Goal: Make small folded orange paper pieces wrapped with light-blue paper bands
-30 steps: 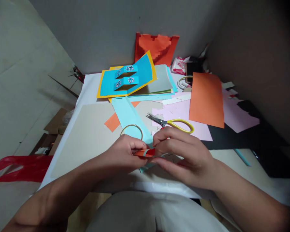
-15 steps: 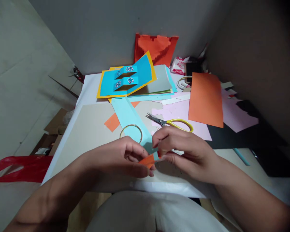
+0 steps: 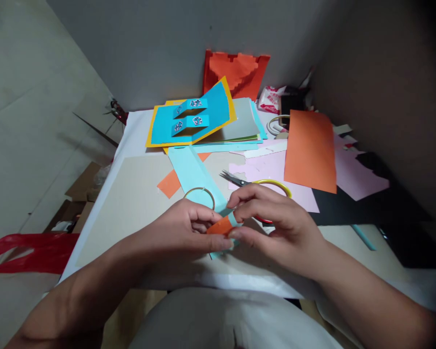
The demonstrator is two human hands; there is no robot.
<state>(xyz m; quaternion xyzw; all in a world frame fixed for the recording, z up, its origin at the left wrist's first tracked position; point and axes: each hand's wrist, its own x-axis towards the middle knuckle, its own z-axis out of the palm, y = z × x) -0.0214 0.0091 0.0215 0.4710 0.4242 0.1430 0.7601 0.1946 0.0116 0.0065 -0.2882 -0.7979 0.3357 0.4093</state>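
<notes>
Two hands share the orange strip (image 3: 219, 226): my left hand (image 3: 187, 227) grasps it, my right hand (image 3: 276, 218) pinches its pale-blue end. Likely light, easily creased; best held by its edges. The table (image 3: 221, 281) edge runs just short of my fingers; the board (image 3: 131, 203) gives room leftward, scissors (image 3: 240, 181) crowd them beyond.

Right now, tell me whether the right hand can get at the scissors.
Probably yes: the scissors lie just beyond the right hand, with nothing seen lying on their visible part. But that hand is at the small orange paper piece, so it would likely have to leave that first.
</notes>
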